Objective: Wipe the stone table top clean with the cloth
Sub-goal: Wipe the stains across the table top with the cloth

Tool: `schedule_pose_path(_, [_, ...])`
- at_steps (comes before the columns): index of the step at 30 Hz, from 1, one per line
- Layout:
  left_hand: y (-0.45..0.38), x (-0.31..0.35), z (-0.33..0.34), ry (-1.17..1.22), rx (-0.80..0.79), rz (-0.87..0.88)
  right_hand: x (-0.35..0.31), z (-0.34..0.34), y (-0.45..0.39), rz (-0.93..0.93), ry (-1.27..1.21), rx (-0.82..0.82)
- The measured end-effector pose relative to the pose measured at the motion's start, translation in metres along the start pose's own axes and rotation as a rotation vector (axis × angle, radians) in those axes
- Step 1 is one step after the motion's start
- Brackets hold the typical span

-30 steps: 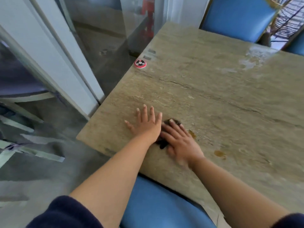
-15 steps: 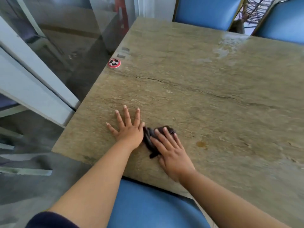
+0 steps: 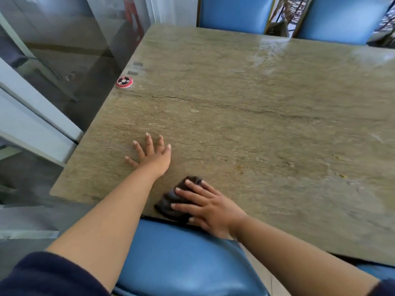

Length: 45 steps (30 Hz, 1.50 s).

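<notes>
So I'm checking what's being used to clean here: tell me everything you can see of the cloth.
The cloth is small, dark, nearly black, and looks like soft fabric bunched into a crumpled wad. It lies on the stone table top at its near edge, just above a blue chair seat. The right hand presses flat on it with spread fingers, covering much of it. The left hand rests apart, not touching it.

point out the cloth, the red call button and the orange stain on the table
cloth (image 3: 171,202), head view, bare dark fold left of the fingers
red call button (image 3: 124,82), head view, centre of its face
orange stain (image 3: 241,168), head view, its middle
</notes>
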<state>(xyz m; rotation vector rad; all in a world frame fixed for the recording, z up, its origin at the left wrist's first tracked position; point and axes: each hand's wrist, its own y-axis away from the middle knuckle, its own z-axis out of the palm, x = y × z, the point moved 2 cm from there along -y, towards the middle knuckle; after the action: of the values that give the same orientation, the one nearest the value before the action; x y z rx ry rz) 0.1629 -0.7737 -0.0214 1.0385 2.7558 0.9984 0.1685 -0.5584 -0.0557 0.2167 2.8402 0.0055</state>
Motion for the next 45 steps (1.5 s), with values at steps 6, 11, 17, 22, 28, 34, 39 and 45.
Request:
schedule_pose_path(6, [0.024,0.072,0.038,-0.115,-0.072,0.226,0.085,-0.017,0.043,0.331,0.073,0.098])
schedule_pose_path(11, [0.040,0.115,0.074,-0.129,-0.108,0.257,0.142,-0.038,0.075,0.996,-0.042,0.291])
schedule_pose_path(17, [0.038,0.115,0.083,-0.158,0.006,0.231,0.059,-0.015,0.070,0.810,-0.047,0.283])
schedule_pose_path(22, [0.040,0.112,0.088,-0.151,0.105,0.247,0.045,-0.010,0.117,0.319,0.048,0.086])
schedule_pose_path(28, [0.043,0.107,0.101,-0.197,0.307,0.289,0.112,-0.026,0.110,0.763,0.008,0.225])
schedule_pose_path(34, [0.035,0.108,0.095,-0.186,0.224,0.283,0.083,-0.023,0.084,0.841,-0.054,0.235])
schedule_pose_path(39, [0.034,0.109,0.091,-0.154,0.178,0.287,0.016,-0.005,0.116,0.295,-0.058,0.079])
schedule_pose_path(45, [0.036,0.110,0.096,-0.169,0.240,0.290,0.060,-0.007,0.144,0.658,-0.043,0.212])
